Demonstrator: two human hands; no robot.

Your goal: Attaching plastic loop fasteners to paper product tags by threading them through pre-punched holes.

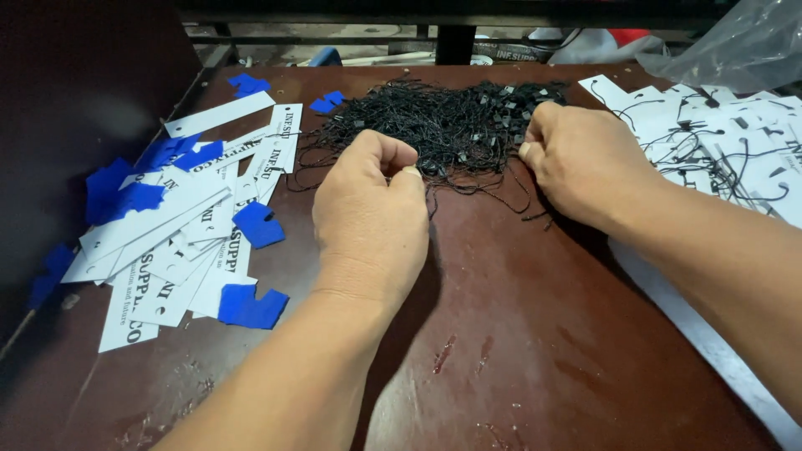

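Dark reddish-brown wood, scuffed and glossy, fills the frame as a worktable point(518, 334) seen from above; at upper centre lies a tangled heap of black string loops point(443, 125) with small black fasteners; the left hand point(372, 221), just left of centre, rests at the near edge of the heap, its thumb and forefinger pinched together on what seems a strand of string, the other fingers curled under; the right hand point(585, 163), right of centre, lies with its fingertips pressed into the right side of the heap, fingers bent, and whether they grip a string cannot be told; at the left of the frame white paper hang tags point(175, 242) with printing lie scattered among blue paper tags point(251, 306); at the upper right a spread of white tags already strung with black loops point(727, 150) covers the table's corner; beyond it, in the top right corner, sits a crumpled clear plastic bag point(743, 46); a dark panel point(75, 108) closes the upper left.
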